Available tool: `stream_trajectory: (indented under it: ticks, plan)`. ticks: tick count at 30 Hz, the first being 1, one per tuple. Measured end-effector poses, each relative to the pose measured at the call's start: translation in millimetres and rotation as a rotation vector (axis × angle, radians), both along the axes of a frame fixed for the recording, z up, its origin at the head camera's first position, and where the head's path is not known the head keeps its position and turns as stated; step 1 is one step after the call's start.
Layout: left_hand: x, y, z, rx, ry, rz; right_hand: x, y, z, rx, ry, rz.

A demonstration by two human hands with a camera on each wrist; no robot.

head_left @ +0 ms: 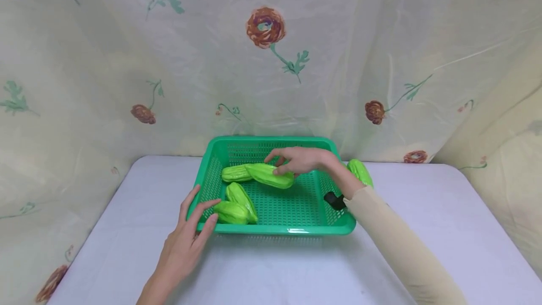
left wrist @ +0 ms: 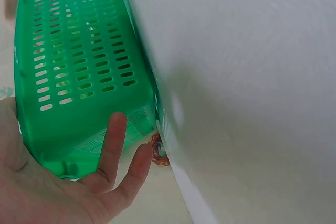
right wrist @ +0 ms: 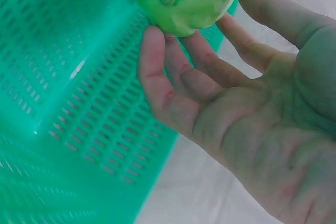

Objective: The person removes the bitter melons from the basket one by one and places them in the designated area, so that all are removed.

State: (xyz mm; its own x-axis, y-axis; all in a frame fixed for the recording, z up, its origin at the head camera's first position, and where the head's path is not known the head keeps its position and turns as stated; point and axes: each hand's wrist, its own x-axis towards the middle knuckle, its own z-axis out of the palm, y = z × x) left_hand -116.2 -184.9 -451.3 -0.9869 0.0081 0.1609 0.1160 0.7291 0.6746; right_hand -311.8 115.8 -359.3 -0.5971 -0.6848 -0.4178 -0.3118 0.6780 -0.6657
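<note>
The counter (head_left: 262, 267) carries a green basket (head_left: 296, 230). At its near-left corner, my left hand (head_left: 182, 244) has fingers spread, gripping nothing. My right hand (head_left: 302, 159), fingers partly curled, pinches one gourd (head_left: 269, 178) in the basket's far half; three other gourds (head_left: 233, 213) lie inside, left; an outer gourd (head_left: 360, 172) sits right.

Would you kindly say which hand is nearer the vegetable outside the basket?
Right: the right hand is left of the vegetable, the left hand across the basket from it.
</note>
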Motion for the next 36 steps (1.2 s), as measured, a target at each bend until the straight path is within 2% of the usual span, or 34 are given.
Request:
stream_trajectory:
  ticks: [8, 16, 24, 31, 36]
  plan:
    - [-0.4, 0, -0.3, -0.002, 0.013, -0.003, 10.6, 25, 14.8, -0.058, 0.057, -0.068]
    - [0.4, 2, 1.1, -0.006, 0.005, -0.001, 12.4, 59, 17.1, -0.162, 0.012, -0.167]
    - [1.3, 2, 1.5, -0.009, -0.002, 0.008, 13.2, 94, 20.1, -0.238, 0.011, -0.279]
    - [1.2, 3, 2.7, -0.004, 0.008, 0.002, 15.1, 122, 20.2, -0.318, 0.001, -0.343]
    - [1.7, 3, 3.0, -0.006, -0.005, 0.008, 17.9, 142, 18.7, -0.327, 0.004, -0.385]
